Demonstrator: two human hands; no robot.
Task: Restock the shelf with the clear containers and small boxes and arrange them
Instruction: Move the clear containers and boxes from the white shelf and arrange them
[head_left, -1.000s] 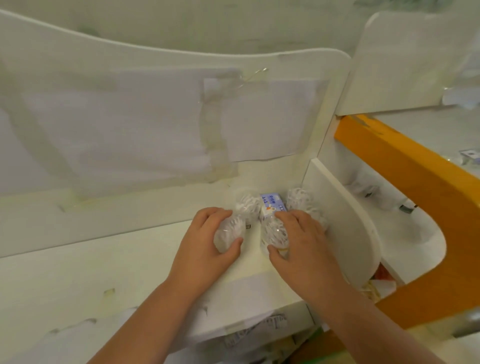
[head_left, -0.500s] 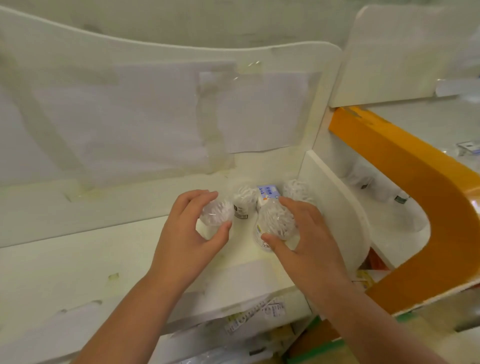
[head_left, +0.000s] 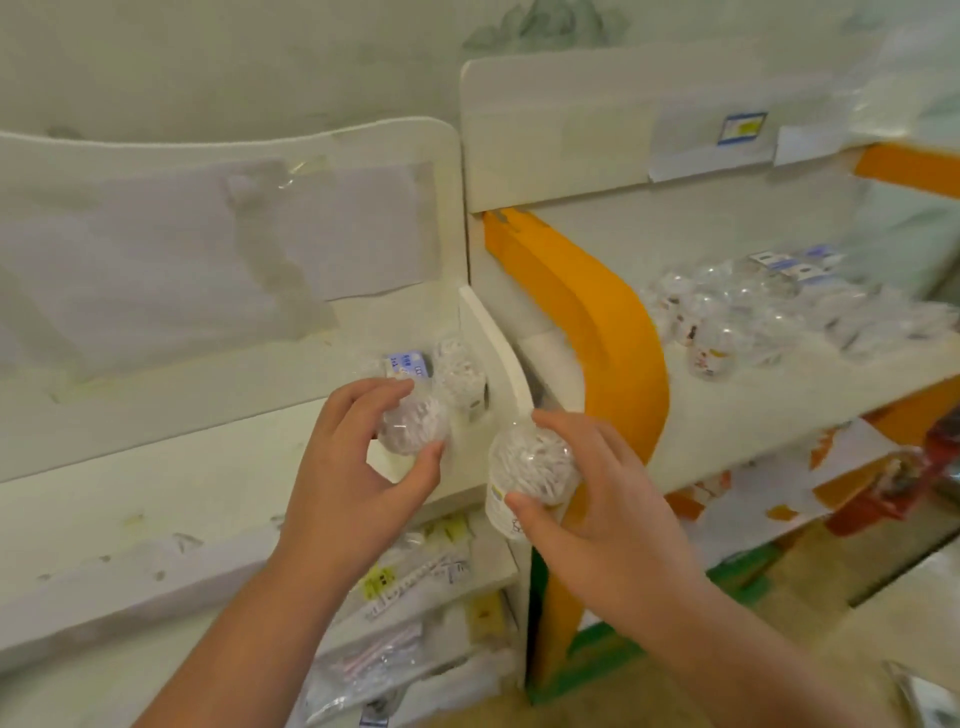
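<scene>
My left hand grips a clear container filled with small white pieces, held just above the white shelf near its right end. My right hand grips a second clear container of the same kind, lifted off the shelf in front of the white divider. Behind the left hand, a small blue and white box and another clear container stand in the shelf's back right corner.
An orange curved panel borders the neighbouring shelf, where several clear containers and small boxes lie. Taped paper sheets cover the back board. Packaged goods fill the lower shelf.
My right hand has lifted its container off the shelf and drawn it to the right and toward me, past the divider. The left hand keeps hold of its container. The camera has swung right.
</scene>
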